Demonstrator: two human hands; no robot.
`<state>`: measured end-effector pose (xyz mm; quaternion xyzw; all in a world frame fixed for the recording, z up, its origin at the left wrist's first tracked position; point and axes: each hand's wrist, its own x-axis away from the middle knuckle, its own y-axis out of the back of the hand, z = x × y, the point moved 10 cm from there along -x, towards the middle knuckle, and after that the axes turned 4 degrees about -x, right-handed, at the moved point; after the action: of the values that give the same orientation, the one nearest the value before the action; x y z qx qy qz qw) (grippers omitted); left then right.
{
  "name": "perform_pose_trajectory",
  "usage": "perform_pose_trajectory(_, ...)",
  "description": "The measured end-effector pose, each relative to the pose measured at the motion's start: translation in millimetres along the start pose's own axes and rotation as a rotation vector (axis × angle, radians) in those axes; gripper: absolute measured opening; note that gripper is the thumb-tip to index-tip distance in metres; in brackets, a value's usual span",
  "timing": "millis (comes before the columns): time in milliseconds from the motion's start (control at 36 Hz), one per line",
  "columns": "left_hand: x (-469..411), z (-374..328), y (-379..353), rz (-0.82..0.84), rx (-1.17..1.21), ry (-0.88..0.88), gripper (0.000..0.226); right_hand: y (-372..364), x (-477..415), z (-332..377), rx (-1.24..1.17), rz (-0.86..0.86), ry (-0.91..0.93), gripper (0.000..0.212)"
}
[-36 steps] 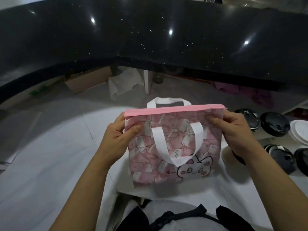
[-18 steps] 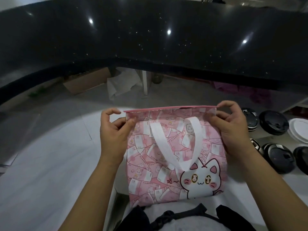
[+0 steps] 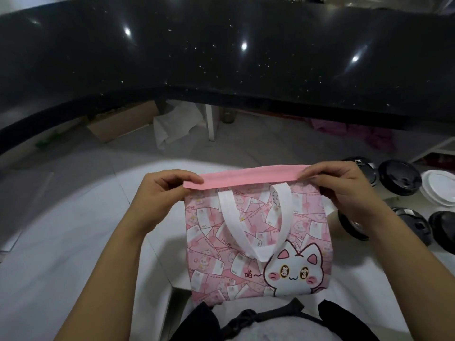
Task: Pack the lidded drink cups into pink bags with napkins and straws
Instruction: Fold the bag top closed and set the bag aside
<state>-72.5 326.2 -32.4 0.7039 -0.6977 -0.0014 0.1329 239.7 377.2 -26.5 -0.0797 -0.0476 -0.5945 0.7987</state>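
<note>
A pink bag (image 3: 256,232) with a white cat print and white handles hangs flat in front of my body. My left hand (image 3: 162,193) pinches the left end of its pink top band. My right hand (image 3: 344,188) pinches the right end of the same band. The bag's mouth looks pressed flat. Several drink cups with black lids (image 3: 398,178) stand on the white surface to the right, one partly hidden behind the bag and my right wrist. No napkins or straws are in view.
A white lid or plate stack (image 3: 438,188) sits at the far right. A dark speckled counter (image 3: 221,57) arches across the top. Under it lie a cardboard box (image 3: 123,124), white paper (image 3: 174,124) and purple cloth (image 3: 369,136) on the floor.
The bag has dropped lower and closer to me, then its pink top band turned up into view. Both hands shifted from gripping the bag's sides to pinching the top band's ends.
</note>
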Motion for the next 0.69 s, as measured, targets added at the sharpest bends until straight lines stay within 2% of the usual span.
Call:
perform_pose_trajectory(167, 5.5, -9.3, -5.1, 0.141, -0.100, 0.009, 0.029, 1.4, 4.6, -2.6, 0.077, 0.080, -0.035, 0.046)
perform_pose_trajectory(278, 13.1, -7.4, -8.1, 0.233, -0.097, 0.050, 0.027, 2.4, 10.7, 2.1, 0.111, 0.084, -0.007, 0.030)
perform_pose_trajectory(333, 15.1, -9.1, -7.3, 0.209, -0.102, 0.046, 0.026, 2.7, 13.5, 4.3, 0.094, 0.076, 0.021, 0.034)
perform_pose_trajectory(389, 17.0, -15.4, -5.4, 0.169, -0.154, -0.009, 0.024, 4.1, 16.6, 4.2, 0.038, 0.075, 0.018, 0.054)
perform_pose_trajectory(417, 18.5, -18.3, -4.2, 0.157, -0.161, -0.031, 0.029, 4.9, 18.0, 7.0, 0.036, 0.068, 0.029, 0.057)
perform_pose_trajectory(500, 22.7, -29.6, 5.7, 0.103, -0.128, -0.087, 0.045, 3.8, 23.8, 28.5, 0.131, 0.038, 0.150, 0.037)
perform_pose_trajectory(556, 23.7, -42.1, 14.8, 0.042, -0.178, -0.172, 0.036, 1.3, 29.7, 42.6, 0.194, 0.009, 0.218, 0.031)
perform_pose_trajectory(611, 22.9, -48.0, 19.2, 0.012, -0.239, -0.232, 0.028, 1.3, 34.1, 49.0, 0.265, -0.013, 0.250, 0.038)
perform_pose_trajectory(694, 18.5, -40.6, 22.7, -0.003, -0.294, -0.233, 0.037, 3.9, 37.6, 48.9, 0.383, -0.054, 0.268, 0.051)
